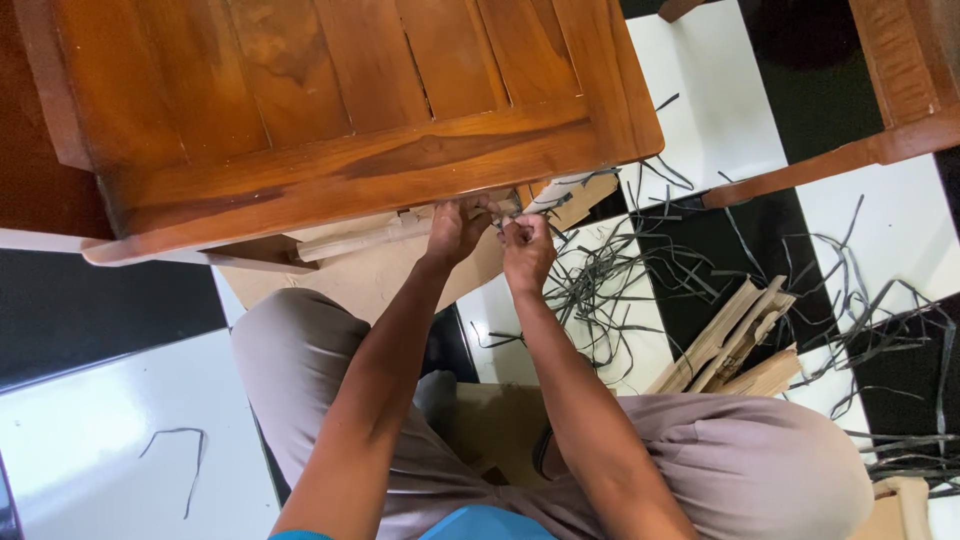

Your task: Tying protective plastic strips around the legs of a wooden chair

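I sit on the floor with knees apart under a brown wooden table. My left hand grips a pale light-coloured rod or rolled piece that runs left under the table's edge. Right beside it, my right hand pinches thin dark grey strips that lead up to the table's underside. The two hands almost touch. The table edge hides what the fingertips do.
Many loose dark grey strips lie tangled on the black-and-white tiled floor to the right. A bundle of pale wood pieces lies by my right knee. A second wooden furniture frame stands at the upper right. A single strip lies at the left.
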